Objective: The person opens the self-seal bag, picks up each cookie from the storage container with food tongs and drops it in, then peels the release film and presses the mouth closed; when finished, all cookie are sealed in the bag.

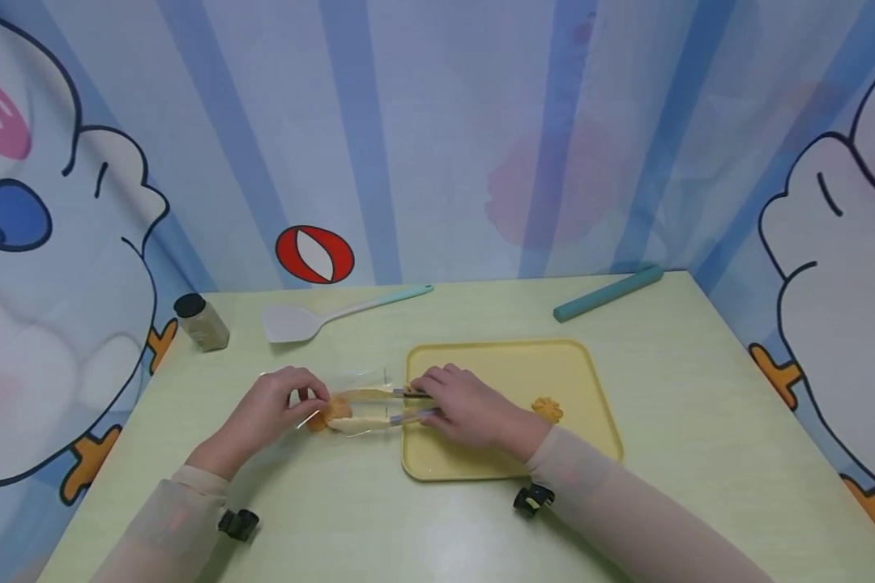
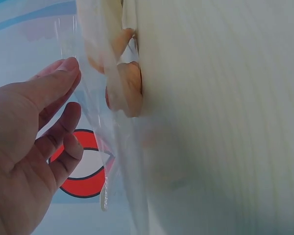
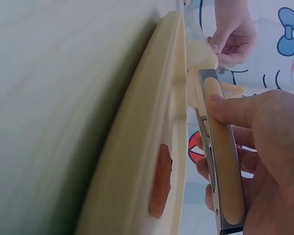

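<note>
My right hand (image 1: 474,409) grips a pair of tongs (image 1: 364,395) with yellow tips and metal handles, above the left part of a yellow tray (image 1: 496,470). The tong tips reach left into a clear plastic bag (image 1: 370,379). At those tips lie orange-brown cookies (image 1: 339,407); whether the tips squeeze one is hard to tell. My left hand (image 1: 284,409) pinches the bag's film by the cookies, thumb against forefinger. In the left wrist view, the film hangs beside the left hand (image 2: 39,127). The right wrist view shows the tongs' beige grip (image 3: 223,156) under my thumb.
A flower-shaped cookie (image 1: 547,409) lies on the right side of the tray. Behind, along the table's back, are a jar with a black lid (image 1: 202,324), a white spatula (image 1: 295,322) with a mint handle and a teal rolling rod (image 1: 608,294). A printed curtain (image 1: 445,162) stands behind.
</note>
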Available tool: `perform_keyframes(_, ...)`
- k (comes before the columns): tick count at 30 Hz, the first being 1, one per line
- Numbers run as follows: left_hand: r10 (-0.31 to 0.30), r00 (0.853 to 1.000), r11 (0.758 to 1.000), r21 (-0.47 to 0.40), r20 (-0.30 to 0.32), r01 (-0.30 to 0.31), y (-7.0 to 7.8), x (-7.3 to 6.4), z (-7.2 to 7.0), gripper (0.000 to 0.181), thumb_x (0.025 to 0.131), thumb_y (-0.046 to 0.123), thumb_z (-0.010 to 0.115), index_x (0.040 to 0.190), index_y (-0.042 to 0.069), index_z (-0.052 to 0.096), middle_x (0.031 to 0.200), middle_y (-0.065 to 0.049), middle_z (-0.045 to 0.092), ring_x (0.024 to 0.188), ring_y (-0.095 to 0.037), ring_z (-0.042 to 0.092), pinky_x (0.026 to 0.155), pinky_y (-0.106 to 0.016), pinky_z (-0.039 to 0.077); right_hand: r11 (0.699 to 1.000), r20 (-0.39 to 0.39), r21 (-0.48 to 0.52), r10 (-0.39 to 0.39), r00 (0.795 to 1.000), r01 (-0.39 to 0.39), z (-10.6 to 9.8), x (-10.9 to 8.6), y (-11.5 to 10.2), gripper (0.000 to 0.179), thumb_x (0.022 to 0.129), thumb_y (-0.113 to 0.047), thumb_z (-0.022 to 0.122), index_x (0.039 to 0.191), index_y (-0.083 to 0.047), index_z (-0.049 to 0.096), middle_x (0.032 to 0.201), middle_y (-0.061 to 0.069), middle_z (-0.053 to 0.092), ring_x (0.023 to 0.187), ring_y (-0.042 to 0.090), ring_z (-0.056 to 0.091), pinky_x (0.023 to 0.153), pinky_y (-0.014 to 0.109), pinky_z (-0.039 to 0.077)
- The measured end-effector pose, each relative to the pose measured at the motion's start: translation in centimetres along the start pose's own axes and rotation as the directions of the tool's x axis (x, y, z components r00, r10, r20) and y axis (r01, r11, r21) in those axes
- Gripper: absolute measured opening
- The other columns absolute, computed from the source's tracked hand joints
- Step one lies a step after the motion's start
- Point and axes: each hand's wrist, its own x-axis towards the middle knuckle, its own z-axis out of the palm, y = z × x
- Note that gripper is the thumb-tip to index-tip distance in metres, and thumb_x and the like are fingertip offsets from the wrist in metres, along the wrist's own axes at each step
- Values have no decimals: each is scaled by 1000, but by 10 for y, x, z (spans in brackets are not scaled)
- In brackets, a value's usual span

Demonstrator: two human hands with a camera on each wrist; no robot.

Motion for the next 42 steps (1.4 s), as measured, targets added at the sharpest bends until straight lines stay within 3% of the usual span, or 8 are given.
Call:
perform_keyframes(8, 9, 1000, 1000, -1, -2, -9, -2, 0, 1, 14, 89, 15, 82, 95, 25, 74, 93, 11, 69, 85, -12, 58, 70, -26, 49, 999, -37, 30, 30, 999, -29, -8, -18, 10, 46, 103, -33, 65, 142, -11, 56, 136, 5, 61, 117, 23, 56, 101, 43, 48)
perform_keyframes(27, -3, 1000, 1000, -1, -6, 3, -3, -8, -3, 18, 89, 11, 81, 95, 26, 74, 96, 10, 71, 86, -12, 58, 71, -27, 48, 994, -158, -29, 103, 982, -109, -34, -101, 62, 53, 94, -31, 77, 138, -8, 60, 133, 7, 64, 114, 26, 59, 96, 47, 50)
perform_keyframes(35, 1, 1000, 1000, 8, -6, -1, -2, -5, -2, 18, 89, 13, 81, 103, 24, 78, 101, 9, 73, 88, -12, 59, 73, -28, 50, 991, -137, -1, 133, 982, -134, -48, -128, 78, 53, 93, -32, 78, 139, -11, 60, 134, 4, 64, 122, 27, 58, 102, 51, 48)
perform_keyframes(42, 45, 999, 999, 10, -1, -45, -3, -1, -4, 18, 89, 11, 81, 101, 25, 79, 101, 9, 73, 86, -10, 60, 72, -27, 52, 995, -127, -2, 99, 987, -100, -55, -141, 85, 51, 92, -30, 78, 136, -9, 63, 130, 4, 66, 117, 26, 60, 98, 51, 49)
